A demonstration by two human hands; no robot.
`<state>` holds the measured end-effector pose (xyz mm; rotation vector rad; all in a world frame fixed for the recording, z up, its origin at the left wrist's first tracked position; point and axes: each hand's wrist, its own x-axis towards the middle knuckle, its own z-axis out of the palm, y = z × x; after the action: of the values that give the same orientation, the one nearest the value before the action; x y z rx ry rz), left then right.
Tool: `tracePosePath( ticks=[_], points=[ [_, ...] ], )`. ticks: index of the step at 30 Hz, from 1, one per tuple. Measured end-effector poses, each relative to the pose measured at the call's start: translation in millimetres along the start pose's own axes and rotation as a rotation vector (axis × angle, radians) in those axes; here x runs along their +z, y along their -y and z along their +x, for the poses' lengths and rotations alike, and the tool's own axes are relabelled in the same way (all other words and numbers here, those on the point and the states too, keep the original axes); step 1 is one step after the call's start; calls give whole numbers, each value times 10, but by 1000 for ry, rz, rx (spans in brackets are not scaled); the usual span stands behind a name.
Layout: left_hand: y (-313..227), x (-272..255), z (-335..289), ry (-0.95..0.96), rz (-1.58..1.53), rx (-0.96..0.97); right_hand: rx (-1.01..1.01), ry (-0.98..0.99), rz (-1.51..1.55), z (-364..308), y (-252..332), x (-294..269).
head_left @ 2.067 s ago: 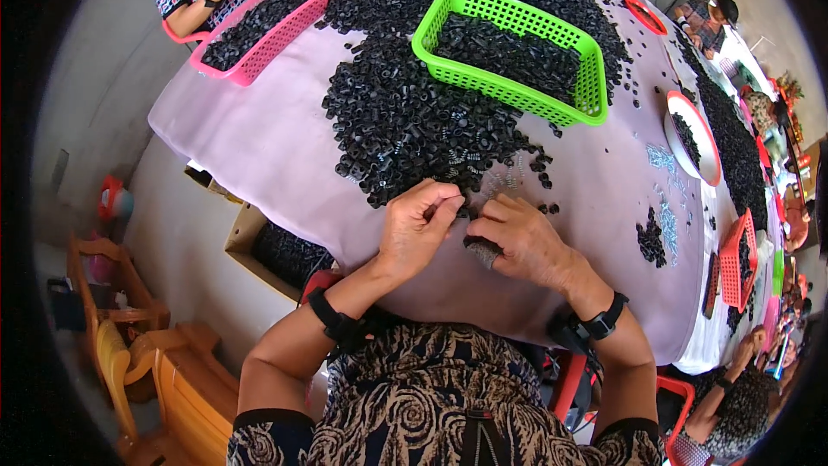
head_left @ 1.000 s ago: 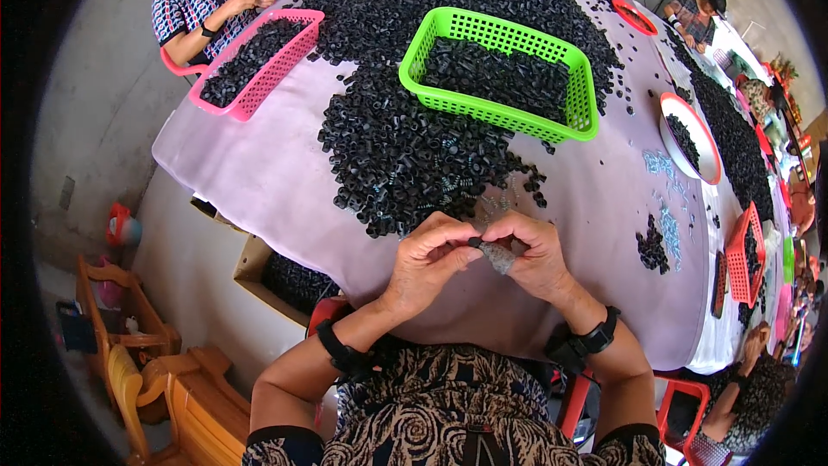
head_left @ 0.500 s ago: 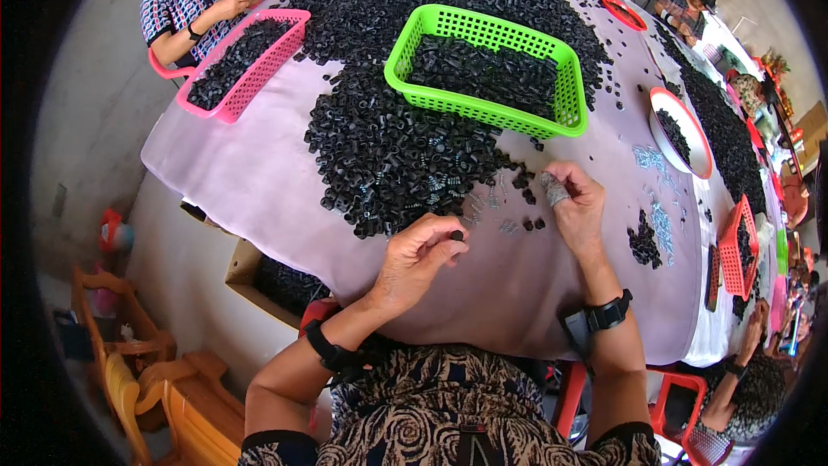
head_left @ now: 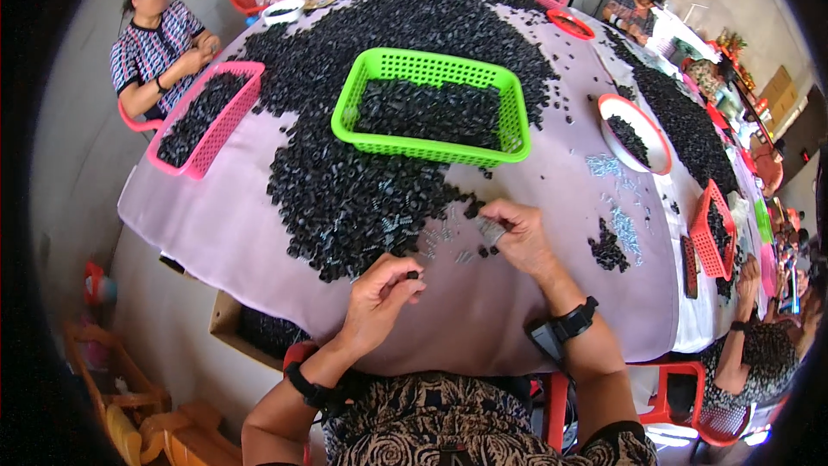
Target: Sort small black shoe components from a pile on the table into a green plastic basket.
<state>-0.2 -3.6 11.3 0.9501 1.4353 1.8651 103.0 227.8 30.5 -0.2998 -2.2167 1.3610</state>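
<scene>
My left hand (head_left: 379, 300) is closed, with a small black plastic piece (head_left: 412, 275) pinched between thumb and forefinger, just above the cloth. To its right, my right hand (head_left: 521, 240) has its fingers drawn together beside a few loose black pieces; a grey wrap covers one fingertip. Whatever those fingers hold, if anything, is hidden. Small metal springs (head_left: 438, 236) lie scattered on the cloth between my hands. Beyond my left hand spreads a large heap of black plastic pieces (head_left: 345, 198), with more springs lying on its near part.
A green basket (head_left: 431, 150) of black pieces stands ahead on the heap. Left is a pink basket (head_left: 207, 147); right are a red-rimmed white bowl (head_left: 664, 151), loose springs (head_left: 627, 233) and a red basket (head_left: 709, 250). Other people sit around the table.
The view has tilted up, so the table sits lower and further left and more people show at the far side. My left hand still pinches the black piece; my right stays near the loose pieces.
</scene>
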Motion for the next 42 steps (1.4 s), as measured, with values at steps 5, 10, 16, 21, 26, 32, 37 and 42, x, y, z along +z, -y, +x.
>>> tracePosePath(
  ticks=[5,10,16,21,26,32,37,42],
  points=[
    [-53,4,-2,-10,69,100,-7,20,7,-18,22,-13],
    [-63,19,1,3,65,95,-39,26,-74,-10,17,-25],
    [-6,16,-21,-14,-24,-7,-14,40,-87,-6,69,-19],
    [28,-18,-54,59,-39,-68,19,32,-62,-12,79,-12],
    [-13,-8,-25,88,10,-73,17,42,-32,-22,83,4],
    [-15,2,-9,113,119,-48,-2,44,-84,-18,51,-3],
    [13,-23,-4,152,169,-77,-28,42,-123,-19,7,-12],
    [26,-25,-14,158,126,-168,-28,36,-138,-10,16,-12]
  ],
)
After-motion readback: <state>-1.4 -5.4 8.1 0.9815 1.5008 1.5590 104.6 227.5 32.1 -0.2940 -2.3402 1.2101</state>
